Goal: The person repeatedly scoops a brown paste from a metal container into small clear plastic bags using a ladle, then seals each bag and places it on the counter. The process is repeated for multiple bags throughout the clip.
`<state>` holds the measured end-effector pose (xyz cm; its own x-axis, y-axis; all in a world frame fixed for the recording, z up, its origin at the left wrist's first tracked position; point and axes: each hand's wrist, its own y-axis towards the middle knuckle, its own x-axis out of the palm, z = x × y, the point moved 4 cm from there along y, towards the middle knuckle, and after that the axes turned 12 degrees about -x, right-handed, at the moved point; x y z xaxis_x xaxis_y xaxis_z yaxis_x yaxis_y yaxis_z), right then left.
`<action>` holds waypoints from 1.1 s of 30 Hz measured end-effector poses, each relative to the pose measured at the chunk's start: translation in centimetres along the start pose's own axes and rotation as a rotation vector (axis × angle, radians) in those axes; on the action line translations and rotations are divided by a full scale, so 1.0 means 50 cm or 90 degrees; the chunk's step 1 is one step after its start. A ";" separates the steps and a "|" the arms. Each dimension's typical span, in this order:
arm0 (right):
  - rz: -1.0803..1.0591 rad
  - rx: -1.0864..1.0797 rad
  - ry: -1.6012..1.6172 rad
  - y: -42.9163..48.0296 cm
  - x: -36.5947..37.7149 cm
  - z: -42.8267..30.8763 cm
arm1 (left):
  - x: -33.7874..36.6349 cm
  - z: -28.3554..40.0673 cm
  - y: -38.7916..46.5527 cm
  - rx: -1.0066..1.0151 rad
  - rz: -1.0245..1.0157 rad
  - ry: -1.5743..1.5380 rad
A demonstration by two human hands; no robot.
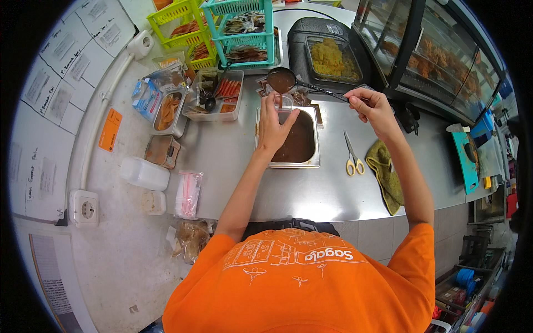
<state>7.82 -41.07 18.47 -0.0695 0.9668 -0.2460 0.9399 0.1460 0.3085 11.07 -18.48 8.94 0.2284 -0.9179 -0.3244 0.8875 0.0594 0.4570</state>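
Observation:
My right hand point(368, 104) grips the patterned handle of a black ladle point(281, 80). Its bowl is full of brown sauce and tilted, and a stream of sauce falls from its lip. Below it, my left hand point(272, 125) holds a small clear plastic cup or bag point(284, 102), partly hidden by my fingers, over the far side of a steel food pan point(315, 145). More brown sauce point(295, 143) lies in that pan. Small filled sachets point(300, 96) lie behind the pan, partly covered by the hand and ladle.
Scissors point(353, 154) and a green cloth point(385, 177) lie on the steel counter point(233, 166) to the right. A divided plastic box point(214, 98), tiered baskets point(245, 37) and a black box with yellow food point(333, 58) stand behind. A glass display case point(441, 70) bounds the back right.

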 end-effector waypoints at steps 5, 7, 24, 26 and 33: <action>0.020 -0.058 -0.072 0.006 -0.007 -0.027 | 0.004 0.002 0.005 -0.023 -0.017 -0.041; 0.030 -0.109 -0.109 0.010 -0.006 -0.044 | 0.005 0.001 0.005 -0.032 -0.026 -0.036; 0.079 -0.381 -0.417 -0.045 0.056 -0.074 | 0.004 -0.015 0.003 -0.026 0.004 -0.004; 0.075 -0.356 -0.385 -0.045 0.050 -0.052 | 0.006 -0.018 0.006 -0.034 -0.001 -0.012; 0.047 -0.041 -0.101 -0.025 0.026 0.035 | 0.003 -0.016 -0.001 -0.054 -0.013 -0.049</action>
<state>7.12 -40.38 16.16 0.0569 0.9307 -0.3612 0.9168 0.0945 0.3881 11.39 -18.32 8.20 0.1814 -0.9463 -0.2675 0.9232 0.0702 0.3778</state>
